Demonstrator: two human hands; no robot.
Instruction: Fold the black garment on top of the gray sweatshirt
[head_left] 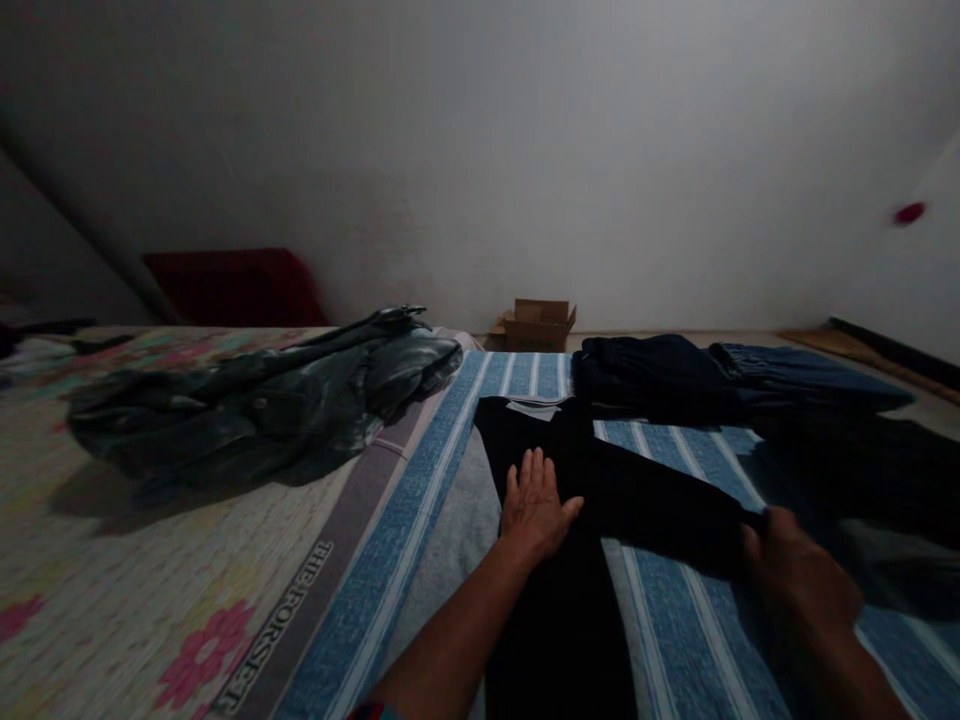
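Left hand (pixel 534 505) lies flat, fingers spread, pinning the black garment (pixel 600 480) on the striped bed (pixel 420 470); right hand (pixel 795 570) pinches its sleeve end. Advice: keep the pin firm, draw sleeve straight across. Folded dark clothes (pixel 675 375) beyond

Bed (pixel 150 590) covered by floral sheet at left, blue striped sheet (pixel 420 500) at right (printed band between them). Grey crumpled garment (pixel 262 400) laid on floral side. Black garment (pixel 600 480) spread on stripes. Folded dark clothes (pixel 675 375) stacked at far edge.
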